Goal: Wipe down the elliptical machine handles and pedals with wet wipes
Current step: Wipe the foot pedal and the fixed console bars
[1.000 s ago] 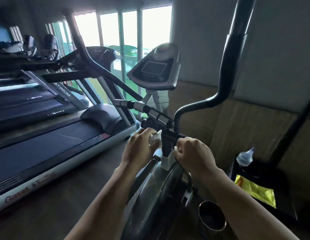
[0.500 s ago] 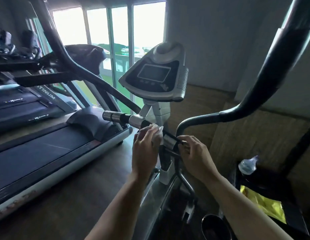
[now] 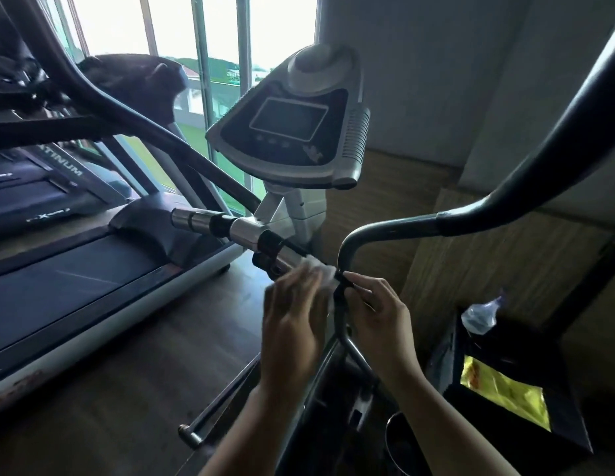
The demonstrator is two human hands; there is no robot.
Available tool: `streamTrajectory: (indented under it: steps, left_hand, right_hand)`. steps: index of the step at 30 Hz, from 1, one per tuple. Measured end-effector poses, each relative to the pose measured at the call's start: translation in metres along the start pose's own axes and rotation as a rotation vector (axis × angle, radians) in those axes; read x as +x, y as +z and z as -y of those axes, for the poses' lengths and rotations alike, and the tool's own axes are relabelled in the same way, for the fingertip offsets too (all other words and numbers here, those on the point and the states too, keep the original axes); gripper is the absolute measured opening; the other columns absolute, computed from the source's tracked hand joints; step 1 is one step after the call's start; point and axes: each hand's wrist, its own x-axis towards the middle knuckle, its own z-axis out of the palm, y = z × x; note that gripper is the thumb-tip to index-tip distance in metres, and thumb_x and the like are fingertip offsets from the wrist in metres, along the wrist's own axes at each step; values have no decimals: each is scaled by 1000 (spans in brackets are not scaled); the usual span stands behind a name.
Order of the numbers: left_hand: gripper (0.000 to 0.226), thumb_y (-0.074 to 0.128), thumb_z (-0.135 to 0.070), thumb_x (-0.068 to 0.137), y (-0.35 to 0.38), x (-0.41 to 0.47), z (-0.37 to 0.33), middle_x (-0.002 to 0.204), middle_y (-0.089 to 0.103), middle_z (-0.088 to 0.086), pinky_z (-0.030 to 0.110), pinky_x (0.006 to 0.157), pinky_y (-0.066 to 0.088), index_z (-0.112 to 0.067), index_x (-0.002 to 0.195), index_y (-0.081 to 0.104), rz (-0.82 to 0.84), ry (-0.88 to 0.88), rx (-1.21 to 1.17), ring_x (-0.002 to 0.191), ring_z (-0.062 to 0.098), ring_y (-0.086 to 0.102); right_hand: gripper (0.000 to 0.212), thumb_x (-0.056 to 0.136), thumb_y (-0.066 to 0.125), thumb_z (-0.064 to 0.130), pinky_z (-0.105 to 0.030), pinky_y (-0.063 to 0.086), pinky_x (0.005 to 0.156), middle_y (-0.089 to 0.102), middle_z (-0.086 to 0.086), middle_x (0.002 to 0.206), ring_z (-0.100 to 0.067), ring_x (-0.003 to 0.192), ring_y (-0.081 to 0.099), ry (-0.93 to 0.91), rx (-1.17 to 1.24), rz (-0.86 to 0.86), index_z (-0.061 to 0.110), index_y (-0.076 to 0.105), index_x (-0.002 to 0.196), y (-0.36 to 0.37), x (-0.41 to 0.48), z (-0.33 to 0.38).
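Left hand (image 3: pixel 296 321) nearer right hand (image 3: pixel 378 317) on handlebar (image 3: pixel 344 250), blurred, wipe (image 3: pixel 325 273) half hidden

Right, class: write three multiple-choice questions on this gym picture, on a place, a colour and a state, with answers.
1. Where does the yellow packet lie? A on the floor; B in the black box; C on the treadmill.
2. What colour is the wipe? A white; B blue; C red.
3. What is the left hand doing? A hanging empty; B holding the wipe against the bar; C making an empty fist.
B, it shows inside the box; A, it is white at the bar; B, its fingers cover the wipe.
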Motion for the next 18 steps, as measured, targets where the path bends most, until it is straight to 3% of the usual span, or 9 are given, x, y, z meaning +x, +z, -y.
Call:
streamTrajectory:
  steps: [4, 7, 10, 14, 16, 18]
  left_hand:
    - [32, 74, -13, 91, -1, 7, 7, 124, 66, 4, 25, 104, 47, -10, 123, 70, -42, -96, -107, 119, 19, 60]
    - [26, 69, -18, 95, -12, 31, 17, 118, 66, 1, 34, 99, 52, -12, 121, 71, -101, -246, -133, 114, 16, 61]
    - [28, 67, -24, 95, -4, 20, -1, 119, 65, 3, 14, 96, 47, -14, 120, 71, -84, -230, -164, 114, 18, 60]
    - [30, 68, -26, 94, 10, -6, -17, 121, 65, 4, 25, 98, 52, -12, 120, 71, -87, -146, -236, 116, 18, 62]
    - [25, 71, -19, 93, 5, 6, -6, 117, 66, 4, 13, 99, 46, -9, 116, 72, -163, -245, -240, 112, 13, 63]
    - [20, 71, -19, 94, -2, 21, 2, 113, 68, -2, 19, 97, 50, -13, 113, 73, -227, -392, -276, 108, 9, 64]
  right_hand:
    - [26, 94, 66, 8, -11, 53, 76, 70, 11, 110, -1, 97, 70, -26, -41, -11, 26, 72, 111, 0, 1, -4]
    - [34, 95, 65, 11, -20, 58, 74, 71, 7, 110, -6, 95, 72, -6, -30, 6, 42, 67, 108, 1, 1, -3]
    - [34, 95, 65, 11, -29, 61, 78, 72, 6, 109, -10, 95, 72, 20, 2, -3, 44, 68, 106, 2, 0, -1]
    - [28, 95, 65, 12, -42, 59, 86, 72, 12, 107, -11, 99, 71, 60, 52, -8, 35, 74, 108, 1, -1, -1]
    - [29, 96, 65, 16, -48, 59, 86, 74, 5, 108, -16, 98, 73, 75, 70, 3, 41, 71, 109, 2, -1, -2]
    - [30, 96, 66, 17, -50, 59, 87, 75, 2, 109, -17, 99, 73, 81, 64, 8, 43, 69, 110, 2, -1, -3]
